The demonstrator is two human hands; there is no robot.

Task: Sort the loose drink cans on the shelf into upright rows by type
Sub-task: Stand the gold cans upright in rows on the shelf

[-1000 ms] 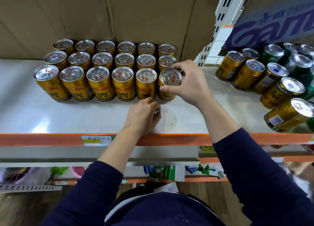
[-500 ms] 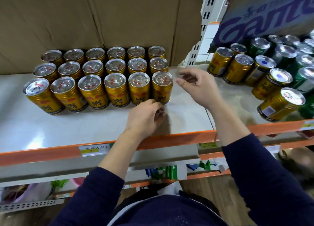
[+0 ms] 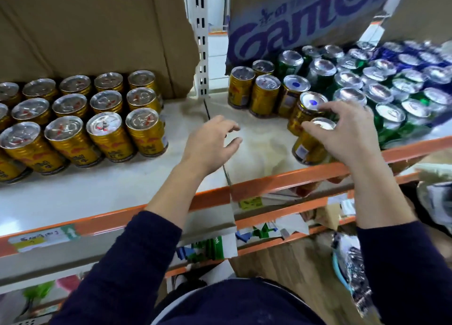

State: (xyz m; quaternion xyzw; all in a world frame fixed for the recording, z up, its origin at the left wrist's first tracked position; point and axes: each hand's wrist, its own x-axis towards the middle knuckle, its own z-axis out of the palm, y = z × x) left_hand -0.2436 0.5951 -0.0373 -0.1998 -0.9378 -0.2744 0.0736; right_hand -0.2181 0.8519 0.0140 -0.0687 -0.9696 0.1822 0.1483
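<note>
Gold cans [image 3: 105,133] stand upright in three neat rows on the left part of the white shelf [image 3: 122,185]. On the right, a mixed cluster holds a few gold cans [image 3: 264,94], green cans [image 3: 396,119] and blue cans [image 3: 415,53]. My right hand [image 3: 347,131] grips the front gold can [image 3: 305,148] near the shelf's edge, thumb on its left rim, fingers reaching over a blue-dotted gold can [image 3: 310,102] behind it. My left hand [image 3: 210,141] hovers open above the bare gap between the two groups, holding nothing.
An orange rail [image 3: 269,185] runs along the shelf's front. A perforated white post [image 3: 201,43] stands at the back between a brown carton [image 3: 97,31] and a printed carton [image 3: 293,23]. Lower shelves hold packaged goods [image 3: 208,246].
My right hand left the gold rows, swept right and closed on the front gold can in the mixed cluster. My left hand lifted off the shelf and opened. The view turned right.
</note>
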